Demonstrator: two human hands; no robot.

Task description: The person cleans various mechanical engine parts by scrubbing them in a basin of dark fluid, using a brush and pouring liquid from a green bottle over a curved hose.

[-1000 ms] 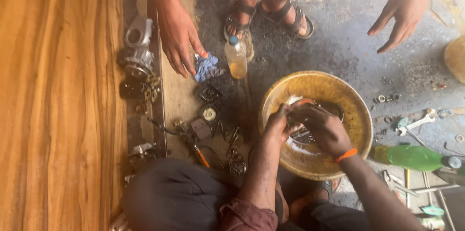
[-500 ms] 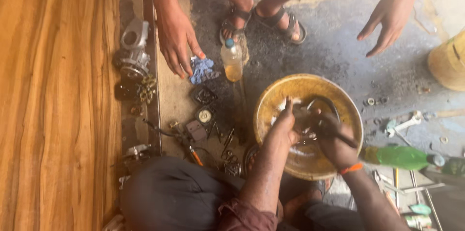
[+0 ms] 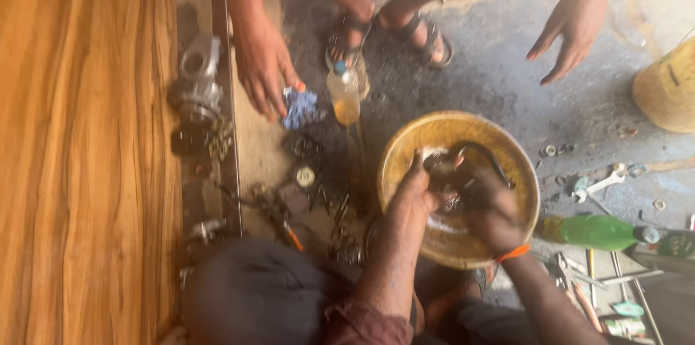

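Observation:
Both my hands are down in a yellow metal bowl (image 3: 405, 144) that holds some pale liquid. My left hand (image 3: 414, 196) grips a dark, greasy metal part (image 3: 450, 171) from the left. My right hand (image 3: 494, 213), with an orange band at the wrist, closes on the same part from the right. A black curved piece (image 3: 491, 159) arcs up from the part toward the bowl's far side. The part's exact shape is hidden by my fingers and blur.
Another person crouches opposite, one hand (image 3: 262, 70) by a blue rag (image 3: 300, 107), the other hand (image 3: 572, 26) spread in the air, sandalled feet (image 3: 391, 35) between. A small bottle of amber liquid (image 3: 344, 95), scattered small parts (image 3: 304, 171), a grey casting (image 3: 197, 84), a green bottle (image 3: 597, 233), wrenches (image 3: 601, 184), a wooden board (image 3: 79, 149).
My hands have shifted together inside the bowl and turned the dark part, so the black curved piece now shows. The other person's hands stay roughly where they were.

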